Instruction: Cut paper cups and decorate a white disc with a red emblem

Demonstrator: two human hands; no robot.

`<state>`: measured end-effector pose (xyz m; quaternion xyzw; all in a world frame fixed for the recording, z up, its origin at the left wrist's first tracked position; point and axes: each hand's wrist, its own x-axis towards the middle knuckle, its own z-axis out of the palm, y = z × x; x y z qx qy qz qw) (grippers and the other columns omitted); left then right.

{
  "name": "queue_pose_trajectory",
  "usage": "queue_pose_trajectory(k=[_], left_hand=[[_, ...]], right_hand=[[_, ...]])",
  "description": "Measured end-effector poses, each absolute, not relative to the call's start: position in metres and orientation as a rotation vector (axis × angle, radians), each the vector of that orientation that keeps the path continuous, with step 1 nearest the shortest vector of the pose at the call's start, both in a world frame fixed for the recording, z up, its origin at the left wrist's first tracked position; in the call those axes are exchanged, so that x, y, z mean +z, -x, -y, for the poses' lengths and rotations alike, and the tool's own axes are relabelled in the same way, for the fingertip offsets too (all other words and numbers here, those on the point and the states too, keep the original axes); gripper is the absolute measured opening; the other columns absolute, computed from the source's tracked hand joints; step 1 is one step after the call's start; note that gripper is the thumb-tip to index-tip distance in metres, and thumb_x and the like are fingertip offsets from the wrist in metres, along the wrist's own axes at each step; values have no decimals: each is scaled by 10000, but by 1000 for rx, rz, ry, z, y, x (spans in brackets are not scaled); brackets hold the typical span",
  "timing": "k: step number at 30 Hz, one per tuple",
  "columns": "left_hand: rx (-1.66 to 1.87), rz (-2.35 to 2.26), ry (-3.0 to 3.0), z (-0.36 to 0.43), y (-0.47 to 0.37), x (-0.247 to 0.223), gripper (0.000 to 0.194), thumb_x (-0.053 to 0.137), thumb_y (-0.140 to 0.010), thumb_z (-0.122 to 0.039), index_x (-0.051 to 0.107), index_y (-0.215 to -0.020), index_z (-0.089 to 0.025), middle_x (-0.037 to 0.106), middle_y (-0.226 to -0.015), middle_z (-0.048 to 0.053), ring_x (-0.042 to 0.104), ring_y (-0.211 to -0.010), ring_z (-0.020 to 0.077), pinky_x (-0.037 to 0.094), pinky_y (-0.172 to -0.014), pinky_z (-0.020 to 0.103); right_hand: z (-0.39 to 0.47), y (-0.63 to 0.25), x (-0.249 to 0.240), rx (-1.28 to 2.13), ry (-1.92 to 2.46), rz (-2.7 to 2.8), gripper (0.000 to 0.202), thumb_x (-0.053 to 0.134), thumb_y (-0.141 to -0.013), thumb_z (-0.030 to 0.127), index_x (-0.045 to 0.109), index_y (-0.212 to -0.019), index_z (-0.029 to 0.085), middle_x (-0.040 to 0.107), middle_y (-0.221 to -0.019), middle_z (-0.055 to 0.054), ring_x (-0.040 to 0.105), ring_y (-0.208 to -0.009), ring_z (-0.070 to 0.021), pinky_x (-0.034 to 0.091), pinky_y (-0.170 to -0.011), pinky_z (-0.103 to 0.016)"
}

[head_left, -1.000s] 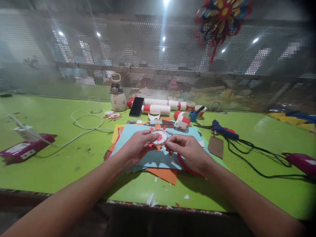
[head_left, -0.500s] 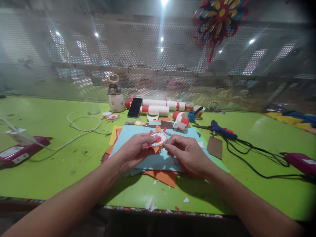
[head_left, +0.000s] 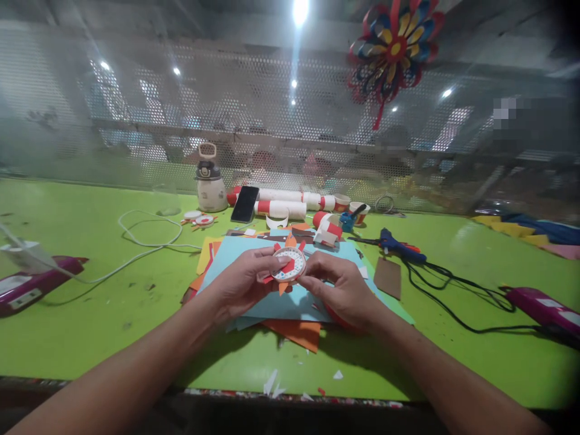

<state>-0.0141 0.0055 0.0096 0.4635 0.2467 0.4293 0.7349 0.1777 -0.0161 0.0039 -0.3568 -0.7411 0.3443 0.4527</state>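
A small paper turtle [head_left: 295, 260] is held over the light blue paper sheets [head_left: 235, 254]. Its round white body carries blue dots and a red centre patch, with orange and red tabs sticking out around the rim. My left hand [head_left: 249, 275] grips it from the left, thumb flat on the red patch and fingers underneath. At its right edge, my right hand [head_left: 342, 287] is closed in a pinch, thumb and forefinger touching the rim. A red item [head_left: 338, 319], mostly hidden, shows beneath my right palm.
A blue glue gun [head_left: 399, 244] with a black cord and a brown card piece [head_left: 388, 278] lie right. Behind are paper rolls [head_left: 281, 209], a phone [head_left: 245, 203], a bottle [head_left: 211, 187] and similar round pieces [head_left: 203, 221]. Purple power strips [head_left: 45, 281] flank both sides.
The view has tilted up slightly, so everything sits a little lower. The turtle is turned a bit in my hands; both hands keep hold of it.
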Motion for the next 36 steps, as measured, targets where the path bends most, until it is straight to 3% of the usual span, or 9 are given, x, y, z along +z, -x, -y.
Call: queue_pose_trajectory(k=[7, 14, 24, 27, 32, 36], left_hand=[[998, -554, -1127, -5, 10, 8, 189, 775, -720, -215, 657, -841, -131, 681, -789, 39, 614, -711, 145, 474, -714, 279], [934, -599, -1332, 0, 6, 2, 193, 778, -717, -295, 665, -790, -156, 647, -704, 27, 600, -724, 176, 438, -688, 296], [936, -660, -1276, 3, 4, 2, 188, 784, -698, -286, 679, -797, -164, 642, -679, 30, 599, -723, 193, 416, -659, 291], [927, -654, -1272, 3, 4, 3, 221, 772, -716, -318, 686, -835, -153, 667, -741, 54, 604, -730, 192, 419, -666, 299], [935, -636, -1281, -1, 6, 2, 265, 761, -734, -346, 684, -860, -127, 682, -823, 88, 604, -727, 183, 419, -681, 308], [968, -612, -1250, -1, 7, 3, 225, 772, -724, -305, 676, -833, -133, 667, -789, 59, 587, -705, 157, 415, -677, 289]], right_hand=[[11, -183, 6, 1046, 876, 1690, 306, 566, -899, 454, 650, -852, 164, 611, -748, -18, 584, -677, -153, 494, -645, -307], [18, -173, 5, 1198, 934, 1547, 385, 613, -871, 489, 594, -663, 166, 559, -565, 22, 515, -509, -112, 432, -541, -267], [15, -169, -3, 1499, 835, 1278, 307, 716, -781, 450, 596, -730, 171, 553, -650, 19, 501, -540, -103, 428, -513, -251], [15, -168, -3, 1519, 818, 1265, 304, 721, -772, 449, 596, -727, 176, 557, -659, 14, 507, -560, -116, 437, -521, -259], [16, -169, -2, 1459, 835, 1306, 422, 587, -844, 580, 607, -724, 176, 579, -652, 2, 502, -556, -121, 438, -534, -268], [17, -169, 0, 1378, 898, 1387, 322, 722, -786, 477, 622, -744, 174, 577, -607, 26, 500, -545, -108, 396, -523, -246]])
